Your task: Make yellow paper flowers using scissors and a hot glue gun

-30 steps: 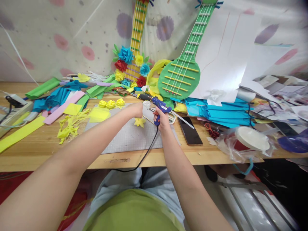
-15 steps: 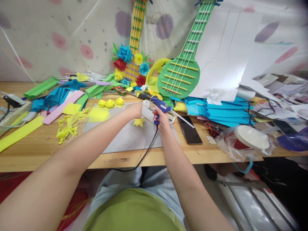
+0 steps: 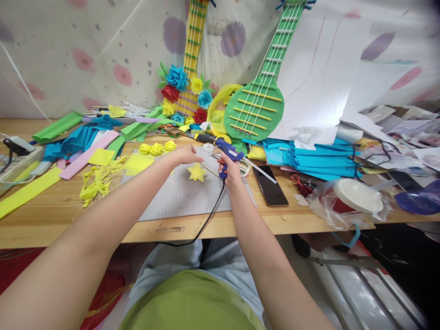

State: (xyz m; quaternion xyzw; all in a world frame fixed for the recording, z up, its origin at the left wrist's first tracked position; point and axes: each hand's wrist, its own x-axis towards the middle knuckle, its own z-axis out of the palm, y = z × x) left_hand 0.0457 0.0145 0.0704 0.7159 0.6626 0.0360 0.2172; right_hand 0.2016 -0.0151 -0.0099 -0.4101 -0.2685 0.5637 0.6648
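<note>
My right hand (image 3: pixel 230 168) is wrapped round the handle of a blue hot glue gun (image 3: pixel 228 149), whose nozzle points to the left. A white glue stick (image 3: pixel 261 169) sticks out of its back, and a black cord (image 3: pixel 206 221) runs down from the handle. My left hand (image 3: pixel 187 156) hovers left of the gun, its visible fingers apart and nothing seen in them. Just below it lies a yellow star-shaped paper flower (image 3: pixel 196 173), close to a thin stick (image 3: pixel 210 169), on the grey cutting mat (image 3: pixel 182 199).
Several yellow paper roses (image 3: pixel 156 149) sit behind my left arm, near yellow paper scraps (image 3: pixel 96 183). A phone (image 3: pixel 271 188) lies right of the mat. A green paper instrument (image 3: pixel 254 110) leans at the back. A plastic-wrapped tub (image 3: pixel 357 197) stands at right.
My left hand has drawn back to the left and its fingers have spread. The star-shaped flower, partly covered before, now shows whole. My right hand keeps the glue gun nearly still.
</note>
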